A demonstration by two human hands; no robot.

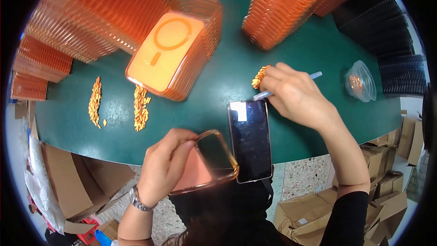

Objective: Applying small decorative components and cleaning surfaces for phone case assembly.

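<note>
L hand point(165, 164) grip: 1 case point(195, 174); R hand point(291, 91) grip: 1 pen point(261, 95); 1 phone point(251, 143) btwn

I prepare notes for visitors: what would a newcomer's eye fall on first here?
The tall stacks of orange phone cases along the back of the green table would probably draw the eye first. Next come the dark phone at the table's near edge, and the orange-rimmed case beside it in the fingers of the left hand.
</note>
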